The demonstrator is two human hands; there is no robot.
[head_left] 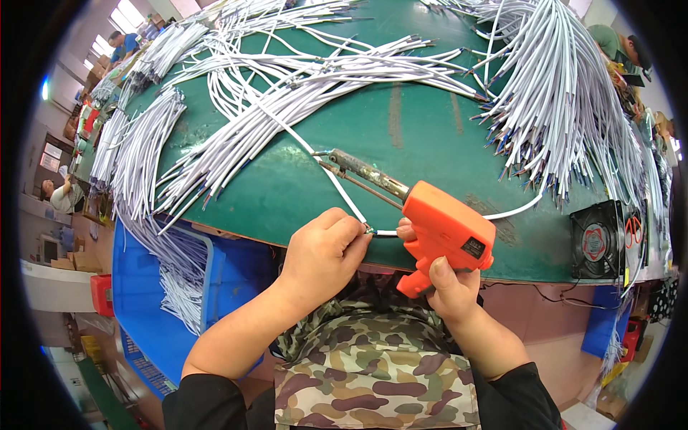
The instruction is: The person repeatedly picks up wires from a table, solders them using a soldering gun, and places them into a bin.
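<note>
White cable [342,188]: I am pinching its stripped end at the near edge of the green counter [401,136] with my left hand [324,252], grip clenched on it. My right hand [450,283] is grasping the orange soldering gun [443,231] (its metal tip resting on the counter), with cable bundles [552,93] lying beyond.

Soldering gun [441,229] sits near the table's [416,136] near edge, cable piles [566,107] spread far and right (more far left too), fan [596,240] right, bin [143,287] down left.
</note>
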